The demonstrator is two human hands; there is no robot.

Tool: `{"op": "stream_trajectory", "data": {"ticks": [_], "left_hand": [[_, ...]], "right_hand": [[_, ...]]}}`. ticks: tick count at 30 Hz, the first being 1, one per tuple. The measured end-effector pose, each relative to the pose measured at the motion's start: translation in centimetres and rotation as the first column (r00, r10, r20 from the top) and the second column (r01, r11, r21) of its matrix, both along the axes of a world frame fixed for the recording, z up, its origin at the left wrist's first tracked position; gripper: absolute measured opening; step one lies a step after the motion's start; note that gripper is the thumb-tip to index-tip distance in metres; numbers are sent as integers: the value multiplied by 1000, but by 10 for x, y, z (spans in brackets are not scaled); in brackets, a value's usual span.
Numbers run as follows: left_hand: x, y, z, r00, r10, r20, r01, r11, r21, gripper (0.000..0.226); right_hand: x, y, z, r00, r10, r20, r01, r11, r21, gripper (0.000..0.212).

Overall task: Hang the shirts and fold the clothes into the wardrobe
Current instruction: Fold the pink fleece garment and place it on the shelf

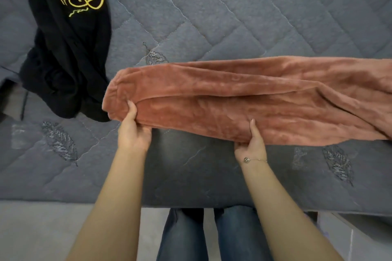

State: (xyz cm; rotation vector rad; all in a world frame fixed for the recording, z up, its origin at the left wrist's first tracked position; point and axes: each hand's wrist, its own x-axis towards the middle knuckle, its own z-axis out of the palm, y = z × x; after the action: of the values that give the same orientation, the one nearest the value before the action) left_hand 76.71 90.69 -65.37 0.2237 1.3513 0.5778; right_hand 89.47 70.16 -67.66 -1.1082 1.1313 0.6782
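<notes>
A person's left hand (133,131) and right hand (252,144) each pinch the near edge of a long, folded rust-pink fleece garment (244,99) lying across a grey quilted bed (212,17), thumbs on top. A black shirt (67,59) with a yellow printed design, no readable words, lies crumpled at the left, just beside the fleece.

Fuzzy rust-pink garment (244,99) stretched sideways across grey quilted mattress (212,17). Left hand (132,129) pinching its left end, right hand (252,144) gripping the near edge. Black shirt (67,59) with yellow print crumpled far left.
</notes>
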Motion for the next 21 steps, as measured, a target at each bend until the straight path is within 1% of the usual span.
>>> {"op": "stream_trajectory", "data": {"ticks": [2,4,6,8,10,11,12,13,14,15,16,17,18,19,20,21], "left_hand": [[-43,-5,1,999,29,-43,-29,1000,-3,33],[-83,-11,1,997,36,-68,-35,999,16,32],[-115,-16,0,997,46,-61,-44,998,39,30],[-136,-22,-2,998,64,-29,-63,998,30,34],[-154,-29,-3,994,105,23,-104,995,-8,43],[-161,-33,-4,991,125,41,-124,992,-25,47],[-167,-38,-6,988,144,47,-142,989,-45,49],[-173,-44,-7,986,164,30,-162,984,-67,48],[-177,-48,-8,983,182,-17,-183,980,-83,46],[-179,-51,-10,978,188,-92,-196,977,-88,46],[-182,-52,-12,965,180,-188,-198,977,-76,49],[-184,-51,-13,940,170,-296,-190,981,-40,55],[-185,-46,-11,899,164,-407,-168,985,27,63],[-187,-40,-7,843,150,-517,-101,987,122,69],[-189,-33,-2,773,117,-624,33,974,224,72],[-192,-25,2,688,67,-722,231,924,306,70]], "right_hand": [[-41,-8,2,998,39,-55,-39,999,4,17],[-75,-11,4,991,84,-102,-82,996,19,26],[-100,-11,5,981,151,-121,-152,988,2,37],[-114,-13,6,965,233,-117,-241,969,-53,48],[-122,-15,9,914,391,-106,-402,908,-115,51],[-123,-18,12,857,502,-114,-514,845,-148,49],[-123,-18,16,763,631,-139,-646,741,-185,44],[-123,-20,21,611,772,-175,-787,571,-233,41],[-121,-21,26,385,896,-221,-904,318,-285,42],[-119,-23,28,111,954,-279,-942,11,-335,45],[-116,-23,32,-142,930,-339,-882,-274,-383,47],[-113,-21,37,-310,873,-376,-768,-463,-443,46],[-109,-17,40,-396,838,-375,-659,-544,-519,41],[-105,-13,42,-436,841,-321,-580,-535,-614,35],[-100,-6,45,-461,861,-215,-525,-460,-716,28],[-93,3,47,-495,864,-95,-473,-359,-804,20]]}}
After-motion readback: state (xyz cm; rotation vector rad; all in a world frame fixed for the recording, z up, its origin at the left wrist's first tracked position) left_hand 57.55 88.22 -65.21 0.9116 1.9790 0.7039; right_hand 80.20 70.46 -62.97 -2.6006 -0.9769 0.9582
